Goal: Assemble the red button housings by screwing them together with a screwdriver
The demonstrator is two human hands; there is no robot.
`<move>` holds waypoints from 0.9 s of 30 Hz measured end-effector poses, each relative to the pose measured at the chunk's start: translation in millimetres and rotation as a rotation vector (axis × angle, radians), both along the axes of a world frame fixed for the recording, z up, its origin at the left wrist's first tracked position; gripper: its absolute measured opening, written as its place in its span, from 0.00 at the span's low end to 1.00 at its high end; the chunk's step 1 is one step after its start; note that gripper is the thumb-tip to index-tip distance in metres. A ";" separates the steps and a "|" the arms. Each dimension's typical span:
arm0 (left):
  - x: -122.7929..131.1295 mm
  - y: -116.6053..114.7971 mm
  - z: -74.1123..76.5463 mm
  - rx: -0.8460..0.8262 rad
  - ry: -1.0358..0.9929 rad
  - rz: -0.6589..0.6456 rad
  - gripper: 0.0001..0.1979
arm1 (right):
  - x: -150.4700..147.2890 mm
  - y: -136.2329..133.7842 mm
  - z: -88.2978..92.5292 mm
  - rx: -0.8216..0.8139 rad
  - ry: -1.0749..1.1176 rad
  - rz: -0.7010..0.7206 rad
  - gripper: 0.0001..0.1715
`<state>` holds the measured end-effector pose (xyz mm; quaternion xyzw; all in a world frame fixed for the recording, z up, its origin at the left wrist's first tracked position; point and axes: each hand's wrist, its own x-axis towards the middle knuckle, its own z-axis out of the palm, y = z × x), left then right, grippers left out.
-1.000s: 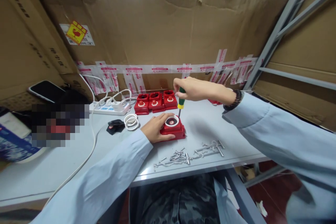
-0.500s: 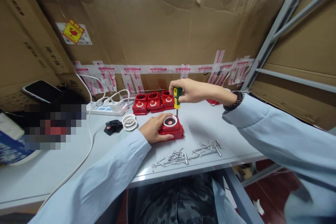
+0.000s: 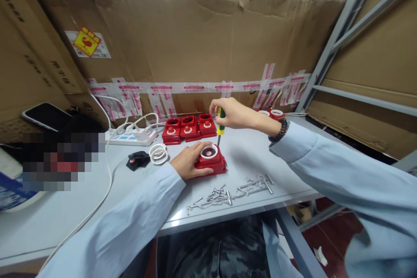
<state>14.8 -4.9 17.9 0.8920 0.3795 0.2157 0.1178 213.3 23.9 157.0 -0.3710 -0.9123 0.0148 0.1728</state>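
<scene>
My left hand [image 3: 190,160] is wrapped over the left side of a red box-shaped housing [image 3: 213,166] on the table and grips it. On top of the housing sits a white ring [image 3: 209,151] around a dark round centre. In my right hand [image 3: 230,113] is a screwdriver [image 3: 220,124] with a green and yellow handle, held nearly upright. Its shaft points down to the housing's far right corner; whether the tip sits in a screw is too small to tell. Behind it stand several similar red housings [image 3: 189,128] in a row.
Loose screws [image 3: 217,193] and metal T-shaped parts with small chains [image 3: 256,184] lie near the table's front edge. White rings [image 3: 158,154], a black piece [image 3: 137,160] and a power strip [image 3: 132,137] are on the left. Cardboard [image 3: 182,43] walls the back.
The screwdriver leans slightly more, its handle tilted to the right. My left hand keeps its grip on the housing. The whole view has shifted slightly, showing more red housings behind my right forearm.
</scene>
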 end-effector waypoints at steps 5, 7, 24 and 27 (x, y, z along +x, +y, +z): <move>0.2 -0.3 2.1 0.002 0.043 0.007 0.36 | -3.6 -4.8 2.0 -0.034 -0.063 -0.010 0.15; 0.5 -0.3 2.7 0.009 0.057 0.007 0.35 | -4.7 -4.5 2.0 0.022 -0.089 -0.090 0.11; 1.6 -1.4 3.8 0.008 0.066 0.010 0.35 | -3.5 -0.6 0.8 -0.092 -0.004 0.077 0.16; 1.7 -1.6 4.0 0.005 0.084 0.024 0.35 | -4.8 2.0 -3.7 -0.041 0.098 0.056 0.05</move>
